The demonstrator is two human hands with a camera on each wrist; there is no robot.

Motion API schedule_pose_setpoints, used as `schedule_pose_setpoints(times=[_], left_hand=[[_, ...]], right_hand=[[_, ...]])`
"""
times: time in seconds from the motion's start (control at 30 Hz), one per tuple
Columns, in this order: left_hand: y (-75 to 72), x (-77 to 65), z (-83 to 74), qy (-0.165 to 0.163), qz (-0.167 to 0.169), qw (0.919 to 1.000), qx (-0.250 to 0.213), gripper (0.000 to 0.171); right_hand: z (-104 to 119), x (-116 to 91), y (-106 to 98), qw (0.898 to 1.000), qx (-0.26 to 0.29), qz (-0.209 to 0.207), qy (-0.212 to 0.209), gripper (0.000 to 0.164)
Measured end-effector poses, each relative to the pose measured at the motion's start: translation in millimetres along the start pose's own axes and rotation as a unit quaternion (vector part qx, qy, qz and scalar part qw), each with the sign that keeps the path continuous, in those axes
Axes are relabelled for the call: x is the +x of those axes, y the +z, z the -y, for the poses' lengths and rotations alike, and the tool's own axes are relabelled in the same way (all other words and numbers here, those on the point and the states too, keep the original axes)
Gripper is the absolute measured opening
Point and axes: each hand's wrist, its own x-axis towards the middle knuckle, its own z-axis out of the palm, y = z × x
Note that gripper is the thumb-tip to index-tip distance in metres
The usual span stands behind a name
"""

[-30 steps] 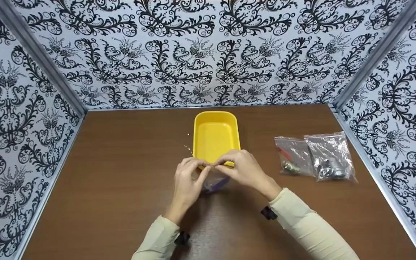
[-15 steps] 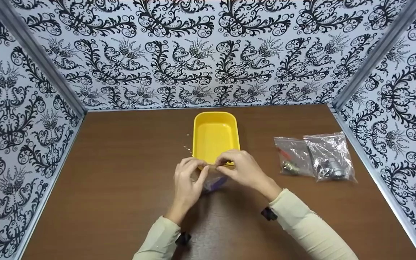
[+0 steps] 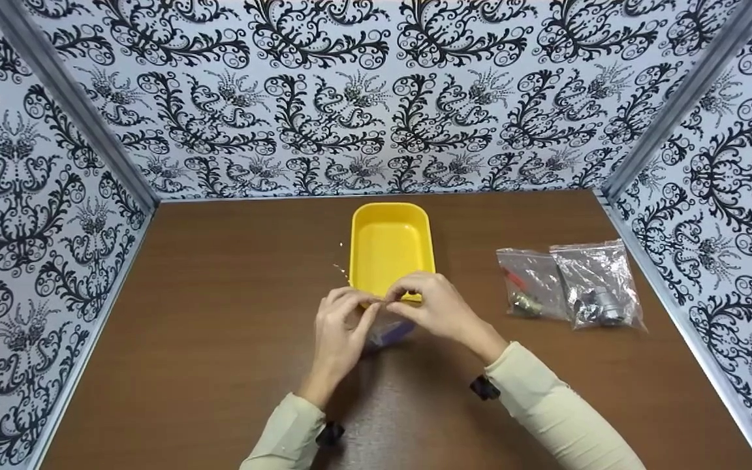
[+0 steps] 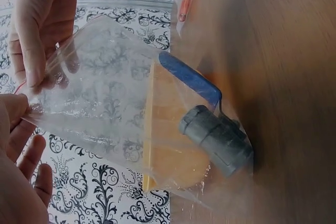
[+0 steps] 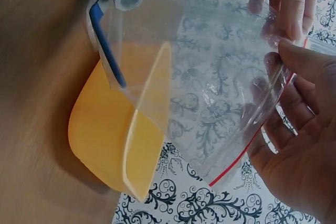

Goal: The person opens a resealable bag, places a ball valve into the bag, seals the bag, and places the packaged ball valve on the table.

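A clear zip bag (image 4: 105, 93) with a red line along its top hangs between both hands. Inside it, at the bottom, lies a grey metal ball valve (image 4: 215, 137) with a blue lever handle (image 4: 191, 77). My left hand (image 3: 340, 333) pinches the top edge of the bag between thumb and index finger. Close beside it, my right hand (image 3: 438, 307) pinches the same edge. In the head view the hands partly hide the bag. Just beyond the bag stands a yellow plastic bin (image 3: 389, 254), with nothing seen inside it.
On the right of the brown table (image 3: 219, 326) lie two zip bags: one (image 3: 536, 284) with brass and red parts, the other (image 3: 601, 287) with grey metal parts. Small white flecks lie left of the bin. Patterned panels (image 3: 363, 98) enclose the back and sides.
The right fingers have shifted slightly along the bag's top edge, first away from the left fingers, then back towards them. The bag sways a little; the bin and other bags stay put.
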Motion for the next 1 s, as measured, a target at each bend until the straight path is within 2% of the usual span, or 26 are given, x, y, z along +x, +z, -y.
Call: schedule_pose_setpoints(times=[0.23,0.47,0.67,1.0], left_hand=[[-0.2,-0.4,-1.0,0.000,0.002,1.0000,-0.001,0.008],[0.6,0.2,-2.5,0.014,-0.006,0.9999,0.000,0.004],[1.1,0.6,-3.6,0.022,-0.013,0.9997,0.001,0.005],[0.3,2.0,-2.6,0.038,-0.021,0.9987,0.029,0.004]], right_hand=[[1.4,-0.6,1.3,1.000,0.017,-0.006,0.002,0.014],[1.7,-2.7,2.8,0.999,-0.011,-0.035,-0.015,0.013],[1.1,-2.1,1.6,1.000,-0.002,-0.015,0.002,0.014],[0.5,-2.0,-1.3,0.999,-0.030,-0.010,0.022,0.013]])
